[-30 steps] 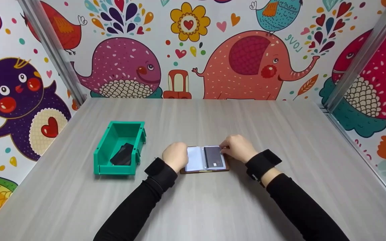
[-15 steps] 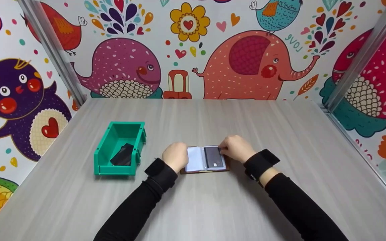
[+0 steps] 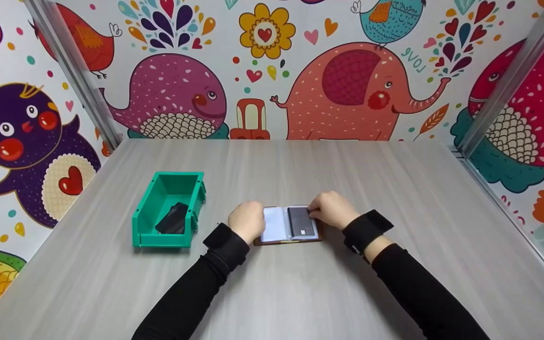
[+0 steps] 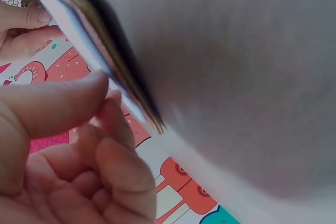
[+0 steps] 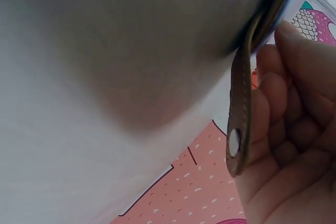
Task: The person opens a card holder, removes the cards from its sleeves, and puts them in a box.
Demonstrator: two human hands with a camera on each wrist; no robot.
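Note:
A brown leather card holder (image 3: 289, 242) lies spread on the table, its clear sleeves facing up. In the right-hand sleeve sits a dark grey bank card (image 3: 300, 222) with a small chip near its lower end; the left-hand sleeve (image 3: 274, 224) looks pale. My left hand (image 3: 247, 220) pinches the holder's left edge between thumb (image 4: 79, 100) and forefinger. At the upper right of the holder, my right hand (image 3: 335, 208) grips the sleeve edge, fingertips overlapping the card's corner. In the right wrist view a brown snap strap (image 5: 240, 108) hangs beside the curled fingers.
To the left stands a green plastic bin (image 3: 161, 240) holding a flat black item (image 3: 174, 219). The grey wood-grain table (image 3: 272, 293) is bounded by walls printed with cartoon animals, with metal posts (image 3: 503, 80) at the corners.
My right fingertips have shifted slightly left and down over the card's upper corner, and the right wrist has moved a little left. The left hand and card holder stay in place.

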